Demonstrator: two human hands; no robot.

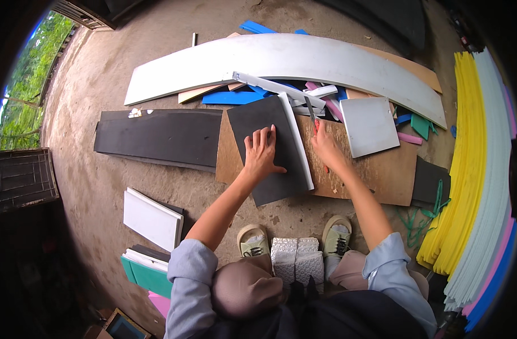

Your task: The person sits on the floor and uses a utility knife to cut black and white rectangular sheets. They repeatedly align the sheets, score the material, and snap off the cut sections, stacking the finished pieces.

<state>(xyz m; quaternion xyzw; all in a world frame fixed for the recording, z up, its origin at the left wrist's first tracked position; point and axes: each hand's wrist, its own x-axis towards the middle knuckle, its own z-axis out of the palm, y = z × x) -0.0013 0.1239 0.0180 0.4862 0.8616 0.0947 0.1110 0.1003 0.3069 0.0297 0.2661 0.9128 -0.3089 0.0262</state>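
Note:
A black foam sheet (244,116) lies tilted on a worn brown board (383,178), with a white layer (297,144) showing along its right edge. My left hand (261,153) presses flat on the black sheet, fingers spread and thumb out to the right. Just right of that edge, my right hand (328,148) is closed round a knife (310,107) with a red handle; its dark blade points away from me. A square white foam piece (371,127) rests on the board to the right of the knife.
Beyond the board, a long white sheet (270,53) lies over coloured offcuts. Stacked black sheets (157,135) are at left, white pieces (151,219) nearer. Tall yellow sheets (459,169) stand at right, green string (419,223) beside them. A white bundle (297,260) sits between my shoes.

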